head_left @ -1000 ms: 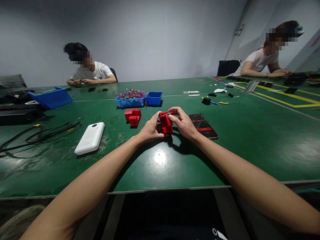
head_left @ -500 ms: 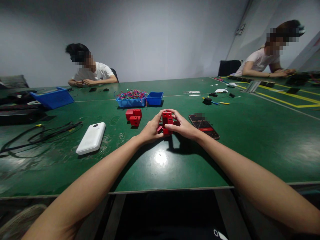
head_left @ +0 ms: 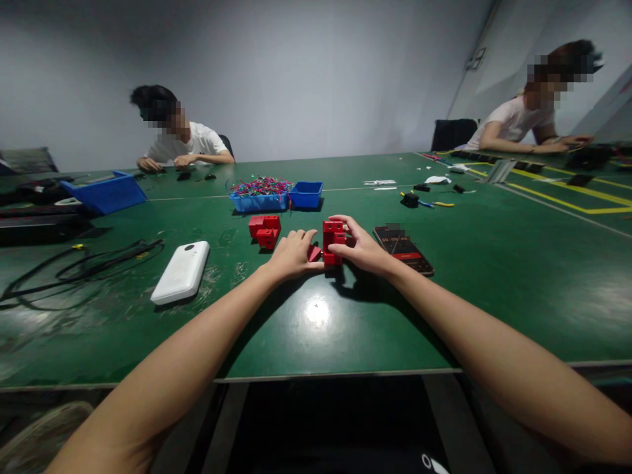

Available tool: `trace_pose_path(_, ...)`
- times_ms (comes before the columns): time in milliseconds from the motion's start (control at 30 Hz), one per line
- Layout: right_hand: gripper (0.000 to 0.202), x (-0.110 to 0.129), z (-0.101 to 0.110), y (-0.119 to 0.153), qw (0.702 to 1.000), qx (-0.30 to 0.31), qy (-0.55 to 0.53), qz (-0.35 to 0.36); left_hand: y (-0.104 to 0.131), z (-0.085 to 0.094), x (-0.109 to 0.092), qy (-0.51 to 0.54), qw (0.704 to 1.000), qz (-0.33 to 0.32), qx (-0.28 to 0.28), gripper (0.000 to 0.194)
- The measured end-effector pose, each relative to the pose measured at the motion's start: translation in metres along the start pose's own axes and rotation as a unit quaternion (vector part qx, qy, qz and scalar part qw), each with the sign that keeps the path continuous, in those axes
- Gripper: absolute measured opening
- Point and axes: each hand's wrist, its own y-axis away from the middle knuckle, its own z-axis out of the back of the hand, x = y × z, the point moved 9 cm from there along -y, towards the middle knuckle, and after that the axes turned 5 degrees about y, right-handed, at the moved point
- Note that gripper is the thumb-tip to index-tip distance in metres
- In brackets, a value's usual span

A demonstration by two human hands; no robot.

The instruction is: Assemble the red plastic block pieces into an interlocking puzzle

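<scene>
One red block (head_left: 333, 243) is clamped in the right hand (head_left: 365, 250) toward the tabletop's (head_left: 316, 352) near edge; the left hand's (head_left: 290, 255) grip is unclear.

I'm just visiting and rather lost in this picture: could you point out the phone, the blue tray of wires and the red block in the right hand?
Red block (head_left: 338, 238): head view, on the side facing the camera.
Phone (head_left: 401, 249): head view, on its screen.
Blue tray of wires (head_left: 259, 203): head view, on its front wall.
</scene>
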Motion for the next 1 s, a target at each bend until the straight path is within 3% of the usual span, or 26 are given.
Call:
trace_pose_path(67,0.062,0.000,0.002,0.000,1.000,-0.009,0.005,-0.005,0.001,0.002,0.005,-0.024,0.999,0.018,0.010,0.078)
trace_pose_path(233,0.059,-0.001,0.003,-0.001,1.000,-0.016,0.008,-0.010,0.005,0.005,0.024,-0.006,0.996,0.090,0.029,0.081)
trace_pose_path(500,0.062,-0.003,0.001,-0.001,1.000,-0.014,0.003,-0.012,0.001,0.007,0.035,0.008,0.996,0.089,0.009,0.052)
trace_pose_path(700,0.063,0.000,0.001,-0.001,1.000,-0.007,0.027,0.011,-0.003,0.004,0.026,0.106,0.992,0.037,-0.049,0.040)
trace_pose_path(900,0.060,0.005,0.006,-0.001,0.994,-0.018,0.100,0.049,-0.004,-0.005,-0.003,0.164,0.982,-0.086,-0.029,0.035)
trace_pose_path(1000,0.060,0.005,0.006,-0.001,0.992,-0.022,0.108,0.055,-0.003,-0.005,-0.004,0.160,0.983,-0.078,-0.044,0.038)
